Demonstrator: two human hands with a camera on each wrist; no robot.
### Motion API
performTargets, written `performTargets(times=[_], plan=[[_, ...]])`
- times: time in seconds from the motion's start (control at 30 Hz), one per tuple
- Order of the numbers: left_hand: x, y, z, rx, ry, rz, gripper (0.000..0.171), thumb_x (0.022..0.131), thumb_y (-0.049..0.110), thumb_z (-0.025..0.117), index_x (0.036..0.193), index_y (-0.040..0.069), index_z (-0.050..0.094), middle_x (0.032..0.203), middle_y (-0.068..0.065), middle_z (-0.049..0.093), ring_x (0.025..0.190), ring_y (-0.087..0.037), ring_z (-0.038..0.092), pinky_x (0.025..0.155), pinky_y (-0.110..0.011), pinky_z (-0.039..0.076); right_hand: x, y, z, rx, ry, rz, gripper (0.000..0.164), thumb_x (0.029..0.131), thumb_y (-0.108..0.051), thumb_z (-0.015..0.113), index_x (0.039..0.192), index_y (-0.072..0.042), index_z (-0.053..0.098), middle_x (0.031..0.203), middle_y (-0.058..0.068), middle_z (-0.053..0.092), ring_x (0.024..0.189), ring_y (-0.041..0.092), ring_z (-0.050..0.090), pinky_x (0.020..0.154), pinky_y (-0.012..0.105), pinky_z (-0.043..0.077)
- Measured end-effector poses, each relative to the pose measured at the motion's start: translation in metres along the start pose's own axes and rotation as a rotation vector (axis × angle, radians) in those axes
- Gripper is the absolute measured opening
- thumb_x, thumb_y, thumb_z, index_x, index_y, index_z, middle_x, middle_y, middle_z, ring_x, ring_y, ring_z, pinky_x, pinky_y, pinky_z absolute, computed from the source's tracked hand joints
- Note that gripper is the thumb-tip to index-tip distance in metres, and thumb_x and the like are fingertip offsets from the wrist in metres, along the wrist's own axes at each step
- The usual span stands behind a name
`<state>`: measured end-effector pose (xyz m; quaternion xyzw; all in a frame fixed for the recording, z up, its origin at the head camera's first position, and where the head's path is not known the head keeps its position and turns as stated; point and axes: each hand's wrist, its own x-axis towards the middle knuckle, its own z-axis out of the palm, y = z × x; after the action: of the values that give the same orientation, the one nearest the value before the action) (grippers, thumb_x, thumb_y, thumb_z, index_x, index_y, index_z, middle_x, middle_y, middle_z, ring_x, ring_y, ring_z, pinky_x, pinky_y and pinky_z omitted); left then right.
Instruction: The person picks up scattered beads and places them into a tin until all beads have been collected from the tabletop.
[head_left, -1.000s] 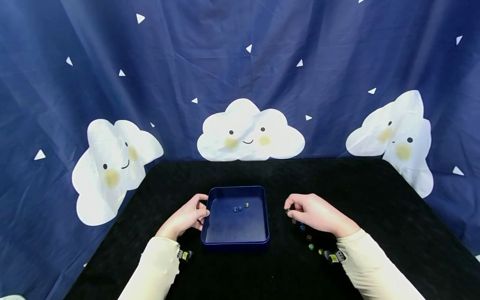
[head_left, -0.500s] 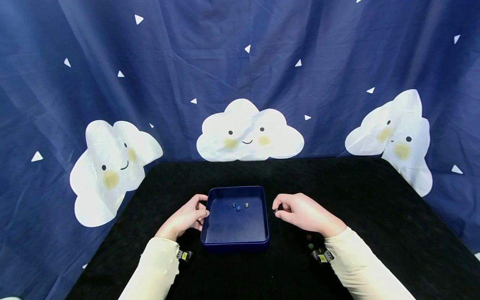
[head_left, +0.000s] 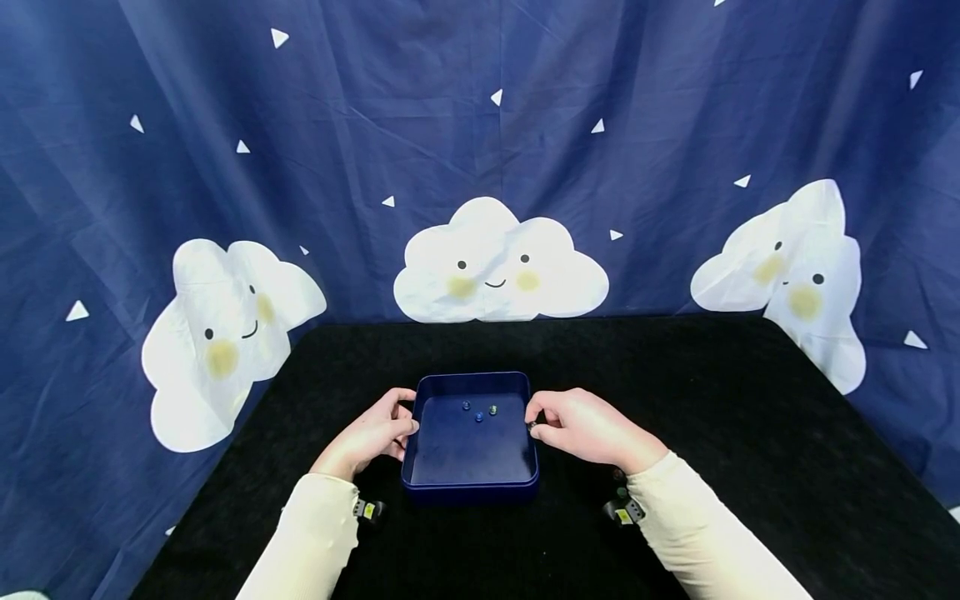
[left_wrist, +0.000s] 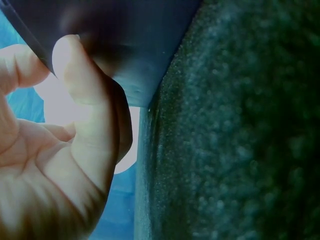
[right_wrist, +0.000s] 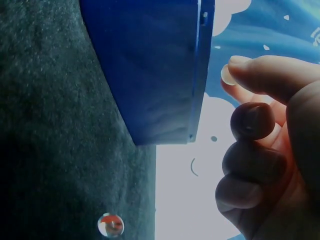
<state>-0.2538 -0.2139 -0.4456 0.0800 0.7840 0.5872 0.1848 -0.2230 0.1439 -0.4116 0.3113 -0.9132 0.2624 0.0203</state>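
A square dark blue tray (head_left: 472, 458) stands on the black cloth, with three small glass marbles inside: two blue ones (head_left: 479, 417) and a yellowish-green one (head_left: 492, 410). My left hand (head_left: 369, 433) grips the tray's left side; in the left wrist view its thumb (left_wrist: 75, 65) lies against the outer wall. At the tray's right rim, my right hand (head_left: 585, 427) pinches a small marble (right_wrist: 227, 75) between thumb and index finger. In the right wrist view that hand is above the rim level, and its other fingers are curled in.
More marbles lie on the cloth by the right wrist, including a green one (head_left: 622, 493), partly hidden by the arm and wrist camera. A marble with red inside (right_wrist: 110, 225) shows in the right wrist view. A blue curtain (head_left: 480, 150) with white clouds hangs behind the table.
My right hand has moved left from the loose marbles to the tray's right rim, carrying the pinched marble. Blue marbles in the tray have rolled slightly apart. My left hand stays put.
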Motion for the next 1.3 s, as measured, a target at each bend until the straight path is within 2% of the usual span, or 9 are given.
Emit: performTargets(times=[0.37,0.73,1.03,1.3], plan=[[0.000,-0.001,0.000,-0.007,-0.001,-0.005,0.058,0.090,-0.001,0.057,0.143,-0.002,0.033,0.085,-0.010,0.050,0.062,-0.020,0.053,0.056,-0.035,0.055,0.008,-0.005,0.005,-0.016,0.000,-0.036,0.013,0.090,-0.024,0.074,0.101,-0.027,0.067,0.063,-0.016,0.044,0.056,0.001,0.045,0.061,0.025,0.045],[0.000,-0.001,-0.001,-0.006,-0.002,-0.003,0.058,0.090,-0.001,0.057,0.142,-0.002,0.033,0.085,-0.010,0.050,0.063,-0.020,0.053,0.056,-0.034,0.054,0.006,-0.006,0.003,0.006,-0.024,-0.009,0.011,0.091,-0.022,0.073,0.101,-0.021,0.069,0.062,-0.015,0.044,0.055,0.002,0.045,0.060,0.026,0.045],[-0.001,-0.002,-0.001,-0.012,-0.003,-0.002,0.058,0.089,-0.002,0.056,0.143,-0.002,0.033,0.086,-0.010,0.050,0.062,-0.019,0.053,0.056,-0.033,0.054,0.001,0.002,-0.002,0.006,-0.017,0.028,0.012,0.090,-0.025,0.073,0.100,-0.028,0.067,0.062,-0.015,0.045,0.054,0.002,0.044,0.058,0.026,0.044],[0.001,-0.002,-0.002,-0.007,-0.004,-0.002,0.059,0.089,-0.002,0.057,0.143,-0.002,0.032,0.085,-0.010,0.049,0.063,-0.019,0.052,0.055,-0.033,0.054,-0.010,0.017,-0.011,-0.003,0.008,0.038,0.013,0.090,-0.023,0.074,0.100,-0.028,0.066,0.064,-0.016,0.046,0.053,0.001,0.045,0.062,0.026,0.046]])
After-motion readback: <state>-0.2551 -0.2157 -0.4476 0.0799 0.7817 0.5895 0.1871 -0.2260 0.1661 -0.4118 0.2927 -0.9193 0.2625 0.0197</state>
